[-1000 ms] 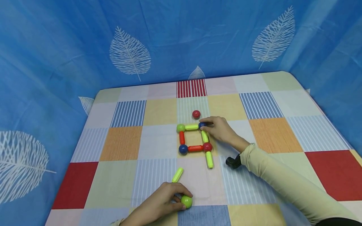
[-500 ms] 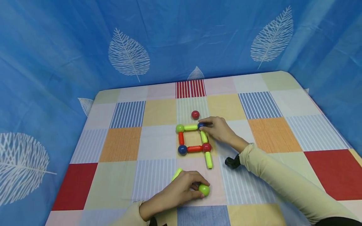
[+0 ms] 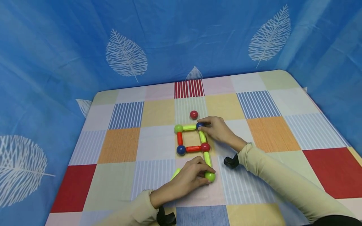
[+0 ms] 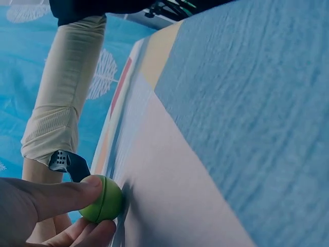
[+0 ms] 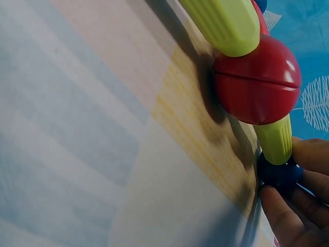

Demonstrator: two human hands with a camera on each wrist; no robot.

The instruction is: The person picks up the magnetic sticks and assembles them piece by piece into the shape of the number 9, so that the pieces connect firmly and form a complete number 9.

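My left hand pinches a green ball between thumb and fingers. In the head view that ball meets, or nearly meets, the near end of a yellow-green rod; I cannot tell whether they touch. That rod runs from a red ball, one corner of a square of rods and balls. The square's other corners are a blue ball, a green ball and a far-right blue ball, which my right hand pinches. Two red rods and two yellow-green rods join them.
A loose red ball lies just beyond the square. Another yellow-green rod lies partly hidden behind my left hand. The table wears a patchwork cloth, with a blue leaf-print curtain round it.
My left hand has carried the green ball right and away from me, up to the end of the protruding yellow-green rod. My right hand keeps its hold on the blue ball.
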